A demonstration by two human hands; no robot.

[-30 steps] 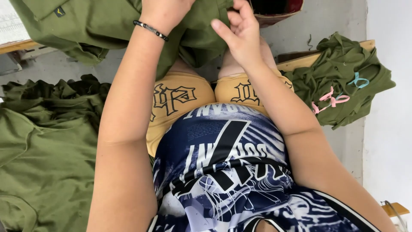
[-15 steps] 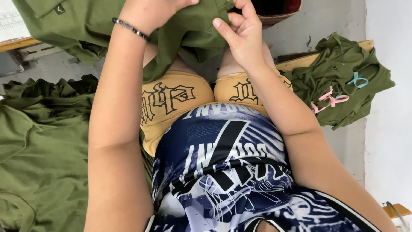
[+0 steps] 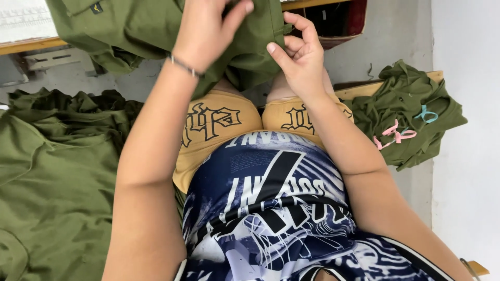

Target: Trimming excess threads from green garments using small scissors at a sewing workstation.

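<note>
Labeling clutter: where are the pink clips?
Head view, right side: the pink clips lie on the green cloth pile, beside a teal clip.

Three olive garment heaps point(image 3: 57, 177), two hands point(image 3: 299, 60).

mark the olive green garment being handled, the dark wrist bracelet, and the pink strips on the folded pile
olive green fabric garment point(image 3: 140, 26), head view, on the flat cloth left of the hands
thin dark bracelet point(image 3: 183, 66), head view, band across left wrist
pink strips point(image 3: 393, 135), head view, where they cross

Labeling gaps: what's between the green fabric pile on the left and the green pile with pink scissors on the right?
Head view: the person's lap, yellow shorts and both forearms, between left pile and right pile.
</note>
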